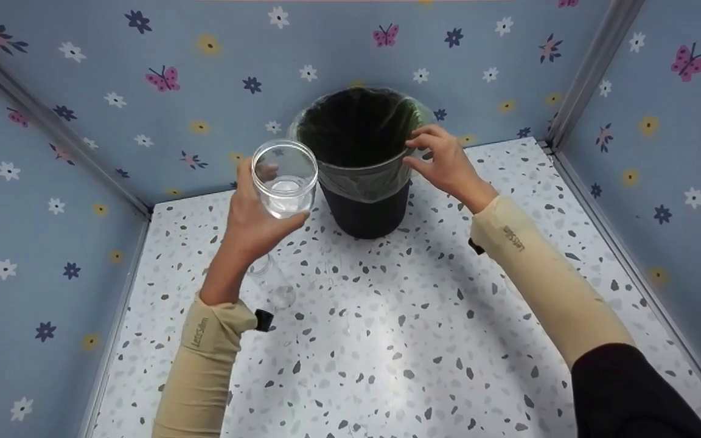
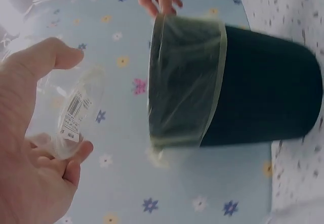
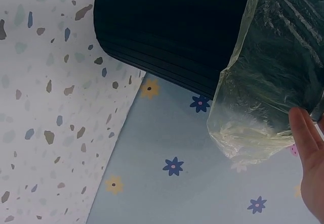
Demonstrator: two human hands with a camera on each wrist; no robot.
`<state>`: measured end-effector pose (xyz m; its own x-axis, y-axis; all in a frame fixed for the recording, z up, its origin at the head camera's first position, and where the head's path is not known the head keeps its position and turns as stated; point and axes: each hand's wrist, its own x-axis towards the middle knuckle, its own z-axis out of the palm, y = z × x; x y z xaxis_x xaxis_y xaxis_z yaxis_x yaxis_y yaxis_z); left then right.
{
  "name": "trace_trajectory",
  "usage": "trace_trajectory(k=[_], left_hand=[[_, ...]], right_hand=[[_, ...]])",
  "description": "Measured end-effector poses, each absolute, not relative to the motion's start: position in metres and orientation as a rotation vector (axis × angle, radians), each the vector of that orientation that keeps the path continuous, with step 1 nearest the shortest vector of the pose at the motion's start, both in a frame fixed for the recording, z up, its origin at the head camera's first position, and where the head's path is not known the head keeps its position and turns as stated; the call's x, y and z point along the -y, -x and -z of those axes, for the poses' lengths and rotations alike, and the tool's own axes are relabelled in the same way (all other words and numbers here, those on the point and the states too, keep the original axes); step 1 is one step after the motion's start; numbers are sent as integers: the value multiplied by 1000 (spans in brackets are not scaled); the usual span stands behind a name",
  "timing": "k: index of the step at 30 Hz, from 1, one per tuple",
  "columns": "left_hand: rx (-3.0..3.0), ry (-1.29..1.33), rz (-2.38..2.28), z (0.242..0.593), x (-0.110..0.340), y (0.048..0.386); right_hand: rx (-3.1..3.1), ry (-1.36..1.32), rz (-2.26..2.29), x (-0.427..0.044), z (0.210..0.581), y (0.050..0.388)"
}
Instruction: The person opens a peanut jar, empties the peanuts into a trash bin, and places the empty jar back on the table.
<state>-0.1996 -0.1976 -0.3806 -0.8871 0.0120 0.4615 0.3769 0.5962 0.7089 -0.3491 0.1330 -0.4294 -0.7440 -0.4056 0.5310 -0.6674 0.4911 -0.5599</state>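
Note:
My left hand [image 1: 253, 219] holds a clear, wide-mouthed jar [image 1: 285, 198] up in front of the bin's left side, thumb and fingers round it. Nothing shows inside the jar. In the left wrist view, a white barcode label [image 2: 74, 111] is visible on it. A black trash bin [image 1: 366, 213] stands upright, lined with a translucent greenish bag [image 2: 190, 82] folded over its rim. At the right of that rim, my right hand [image 1: 442, 161] has its thumb outside and its fingers over the edge, gripping the lined rim. In the right wrist view, only part of that hand shows.
Another clear container [image 1: 274, 286] lies on the speckled white surface [image 1: 375, 340], partly behind my left wrist. Blue flowered walls [image 1: 338, 42] close off the back and both sides. The bin stands near the back wall.

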Motion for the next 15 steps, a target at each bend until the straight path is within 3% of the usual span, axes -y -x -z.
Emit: trace_trajectory(k=[15], left_hand=[[2116,119,1392,447,158,176]], right_hand=[[2349,-921,-1079,-133,435,349]])
